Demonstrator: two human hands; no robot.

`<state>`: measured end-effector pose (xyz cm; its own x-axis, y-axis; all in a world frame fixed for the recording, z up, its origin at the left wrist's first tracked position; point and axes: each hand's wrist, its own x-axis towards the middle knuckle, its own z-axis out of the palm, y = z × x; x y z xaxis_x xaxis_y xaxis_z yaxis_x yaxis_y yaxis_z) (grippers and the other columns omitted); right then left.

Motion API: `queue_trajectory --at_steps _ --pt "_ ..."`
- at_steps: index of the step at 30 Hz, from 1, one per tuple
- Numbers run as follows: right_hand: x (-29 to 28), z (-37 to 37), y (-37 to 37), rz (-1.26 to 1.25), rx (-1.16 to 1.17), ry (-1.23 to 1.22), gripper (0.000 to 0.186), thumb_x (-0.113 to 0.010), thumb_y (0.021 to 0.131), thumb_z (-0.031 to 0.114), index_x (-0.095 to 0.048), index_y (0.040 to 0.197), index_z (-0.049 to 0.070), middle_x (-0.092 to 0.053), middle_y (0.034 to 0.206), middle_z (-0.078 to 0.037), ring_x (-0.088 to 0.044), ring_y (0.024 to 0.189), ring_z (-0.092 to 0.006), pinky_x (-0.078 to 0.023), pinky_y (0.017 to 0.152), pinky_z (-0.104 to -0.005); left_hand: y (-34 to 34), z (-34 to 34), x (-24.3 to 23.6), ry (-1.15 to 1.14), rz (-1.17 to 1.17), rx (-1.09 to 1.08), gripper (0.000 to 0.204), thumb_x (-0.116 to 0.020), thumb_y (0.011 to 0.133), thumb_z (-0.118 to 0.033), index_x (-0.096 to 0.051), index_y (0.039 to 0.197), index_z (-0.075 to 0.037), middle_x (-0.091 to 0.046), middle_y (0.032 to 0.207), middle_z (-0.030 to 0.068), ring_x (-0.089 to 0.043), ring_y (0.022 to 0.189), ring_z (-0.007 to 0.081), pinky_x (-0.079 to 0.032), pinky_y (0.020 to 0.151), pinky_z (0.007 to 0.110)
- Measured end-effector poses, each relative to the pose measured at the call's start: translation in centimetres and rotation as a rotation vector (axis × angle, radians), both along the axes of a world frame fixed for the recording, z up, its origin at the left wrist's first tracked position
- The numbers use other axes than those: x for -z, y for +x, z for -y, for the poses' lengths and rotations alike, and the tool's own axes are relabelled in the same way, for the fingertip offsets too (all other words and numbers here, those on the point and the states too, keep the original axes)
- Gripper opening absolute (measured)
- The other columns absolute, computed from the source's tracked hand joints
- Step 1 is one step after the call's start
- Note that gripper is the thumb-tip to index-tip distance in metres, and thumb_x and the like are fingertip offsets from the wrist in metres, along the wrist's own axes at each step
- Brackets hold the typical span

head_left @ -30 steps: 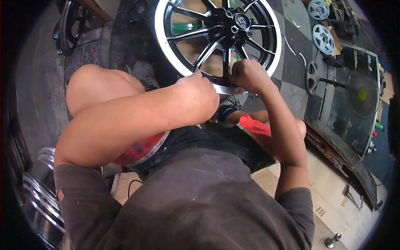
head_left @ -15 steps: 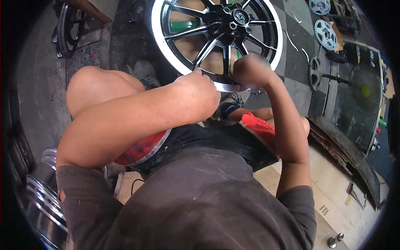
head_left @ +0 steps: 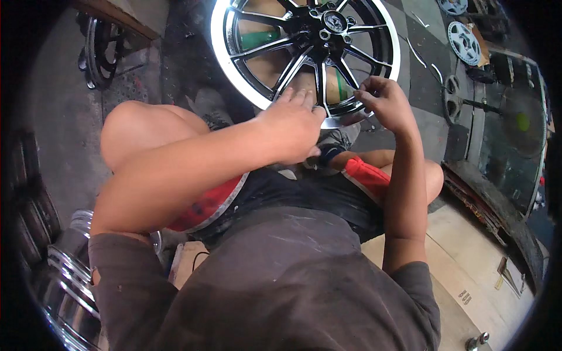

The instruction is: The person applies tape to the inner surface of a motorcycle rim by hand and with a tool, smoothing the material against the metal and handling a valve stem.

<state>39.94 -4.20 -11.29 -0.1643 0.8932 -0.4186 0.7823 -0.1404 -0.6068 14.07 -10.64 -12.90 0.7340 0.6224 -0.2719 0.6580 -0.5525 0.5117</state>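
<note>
A black alloy wheel rim [head_left: 218,44] with a polished silver lip and machined spoke edges lies face up in front of me, over a tan surface with green strips. My left hand [head_left: 295,126] rests on its near edge, fingers extended and apart across the lip beside a spoke. To the right, my right hand [head_left: 386,104] hovers at the rim's near-right edge, thumb and fingers pinched together. A small pale bit shows at its fingertips, too small to name. My forearms come in from both sides above my knees.
Stacked chrome rims [head_left: 67,257] stand at the lower left. A dark wheel [head_left: 102,52] leans at the upper left. Silver wheel covers [head_left: 463,44] lie at the upper right, above a fan [head_left: 521,121]. A tan board [head_left: 456,263] with a metal fitting [head_left: 477,341] lies at the right.
My right hand has lifted off the rim's near edge and moved right, now pinching. My left hand has slid slightly right, and its fingers have straightened out.
</note>
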Motion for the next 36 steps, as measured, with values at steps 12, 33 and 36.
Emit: queue_trajectory --at_steps 12,33,36 --pt "0.1 0.7 2.3 -0.191 0.138 0.131 0.018 -0.075 0.094 0.016 -0.072 0.095 -0.002 -0.071 0.078 -0.006 -0.062 0.067 -0.0119 -0.051 0.066 -0.0319 6.5 -3.5 3.4 -0.072 0.146 -0.477 0.076 -0.074 0.091 -0.055 -0.052 0.126 0.008 -0.031 0.158 0.0471 -0.021 0.156 0.0599 -0.019 0.127 0.066" --pt "1.2 1.2 3.0 -0.212 0.069 0.204 0.017 -0.071 0.097 0.013 -0.071 0.105 -0.003 -0.073 0.089 -0.009 -0.063 0.076 -0.0157 -0.052 0.074 -0.0335 6.7 -3.2 3.8 -0.045 0.091 -0.293 0.064 -0.079 0.088 -0.051 -0.055 0.117 0.001 -0.055 0.126 0.0308 -0.054 0.125 0.0493 -0.046 0.105 0.058" --pt "1.5 1.5 2.9 -0.200 0.063 0.210 0.013 -0.069 0.099 0.009 -0.069 0.108 -0.001 -0.071 0.090 -0.003 -0.062 0.077 -0.0111 -0.052 0.072 -0.0296 5.4 0.5 -0.4 -0.074 -0.042 0.041 0.064 -0.078 0.091 -0.048 -0.059 0.128 0.001 -0.056 0.135 0.0367 -0.057 0.128 0.0522 -0.046 0.109 0.058"
